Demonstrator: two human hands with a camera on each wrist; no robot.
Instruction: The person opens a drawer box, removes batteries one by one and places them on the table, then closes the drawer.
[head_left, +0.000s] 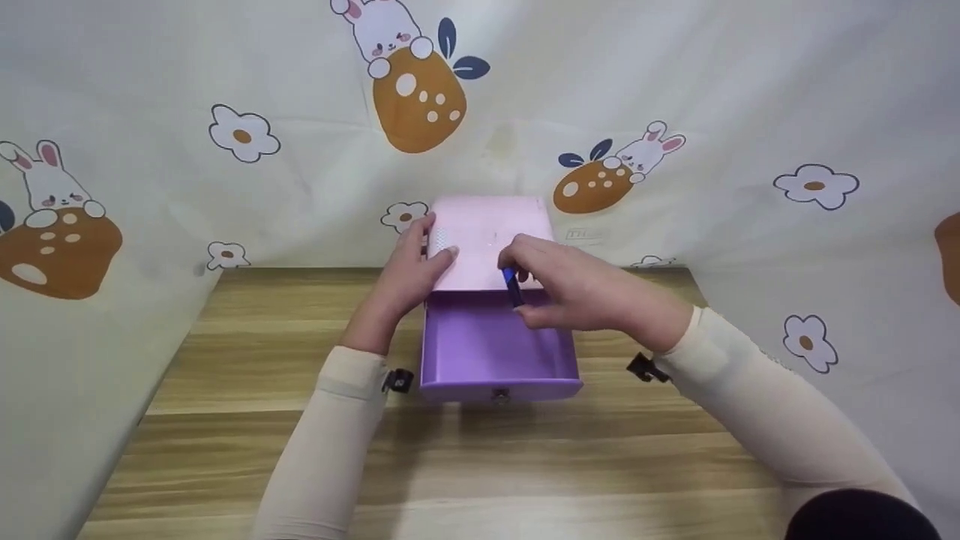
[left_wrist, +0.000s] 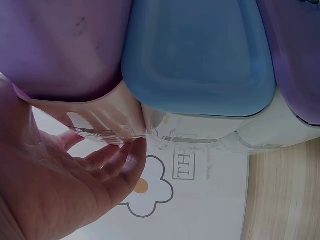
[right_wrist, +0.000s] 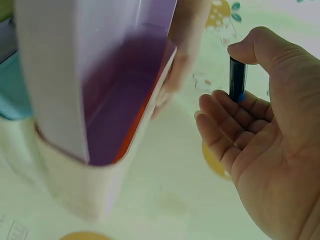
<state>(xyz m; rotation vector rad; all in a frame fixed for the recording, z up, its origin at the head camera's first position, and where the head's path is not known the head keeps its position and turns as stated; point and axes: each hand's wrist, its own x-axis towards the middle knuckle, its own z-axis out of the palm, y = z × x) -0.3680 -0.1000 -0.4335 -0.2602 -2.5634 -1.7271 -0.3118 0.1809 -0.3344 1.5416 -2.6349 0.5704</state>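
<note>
A small drawer cabinet (head_left: 480,225) with a pink shell stands against the patterned backdrop. Its purple top drawer (head_left: 480,352) is pulled out toward me. My left hand (head_left: 416,262) rests on the cabinet's upper left edge, thumb on the top and fingers along the side. In the left wrist view its fingers (left_wrist: 125,175) look nearly straight. Above the open drawer, my right hand (head_left: 574,289) pinches a small dark cylinder (right_wrist: 238,79) with a blue end between thumb and fingers. That cylinder's exact kind cannot be told.
Under the top drawer sit a blue drawer (left_wrist: 200,55) and another purple drawer (left_wrist: 300,60), both shut. The cabinet stands on a wood-grain table (head_left: 285,420). A cloth backdrop (head_left: 300,180) printed with rabbits and flowers rises behind and at both sides.
</note>
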